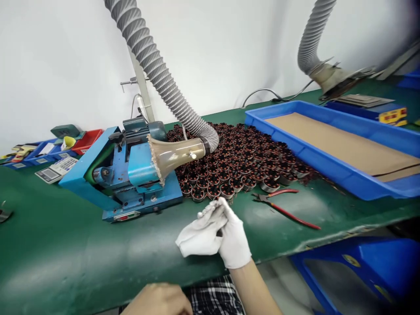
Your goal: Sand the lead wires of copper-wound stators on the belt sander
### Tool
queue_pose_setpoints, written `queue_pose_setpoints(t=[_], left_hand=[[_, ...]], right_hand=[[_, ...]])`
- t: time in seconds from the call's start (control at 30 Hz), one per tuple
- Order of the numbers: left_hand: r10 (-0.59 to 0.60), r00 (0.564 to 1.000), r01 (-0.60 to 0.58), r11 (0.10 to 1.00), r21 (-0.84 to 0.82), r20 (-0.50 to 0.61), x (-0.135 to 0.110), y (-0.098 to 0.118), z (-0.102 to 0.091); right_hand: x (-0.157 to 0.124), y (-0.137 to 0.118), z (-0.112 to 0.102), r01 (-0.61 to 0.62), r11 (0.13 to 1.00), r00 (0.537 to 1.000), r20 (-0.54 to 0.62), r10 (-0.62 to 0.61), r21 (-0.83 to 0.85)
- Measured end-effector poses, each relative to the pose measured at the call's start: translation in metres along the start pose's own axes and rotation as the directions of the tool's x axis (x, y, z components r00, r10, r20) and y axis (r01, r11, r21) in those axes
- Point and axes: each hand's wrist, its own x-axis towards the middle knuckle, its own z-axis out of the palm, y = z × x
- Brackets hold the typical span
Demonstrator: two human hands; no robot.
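Note:
My right hand (235,240), in a white glove, pinches a second, loose white glove (200,234) over the front part of the bench. The loose glove hangs limp to the left, its fingers bunched near my fingertips. My bare left hand (159,301) is low at the bottom edge, apart from the glove; it is blurred and its fingers are hidden. Beyond the gloves, many round motor stators (226,190) with black and copper-coloured windings stand packed together. To the right of my right hand lie red-handled cutting pliers (285,210).
A blue belt-driven machine (144,168) stands left, with a suction hood (177,153) and grey hose (154,61). A blue tray (348,179) lined with cardboard is right. A calculator (57,170) and small bins (87,141) sit far left on the green bench (65,245).

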Motion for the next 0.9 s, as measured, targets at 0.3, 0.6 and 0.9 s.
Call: queue_pose_setpoints(t=[0.3, 0.6, 0.9], left_hand=[[-0.277, 0.896, 0.136, 0.915, -0.380, -0.346, -0.014, -0.004, -0.001], [-0.467, 0.841, -0.042, 0.450, -0.892, -0.275, 0.023, -0.010, 0.015], [-0.514, 0.815, -0.139, 0.276, -0.951, -0.268, 0.024, -0.026, 0.030]], right_hand=[[-0.020, 0.004, 0.022, -0.006, 0.998, 1.000, -0.006, 0.007, 0.070], [-0.033, 0.033, 0.007, 0.241, 0.903, 0.966, 0.181, -0.187, -0.356], [-0.050, 0.063, -0.029, 0.628, 0.055, 0.779, 0.625, -0.054, -0.777]])
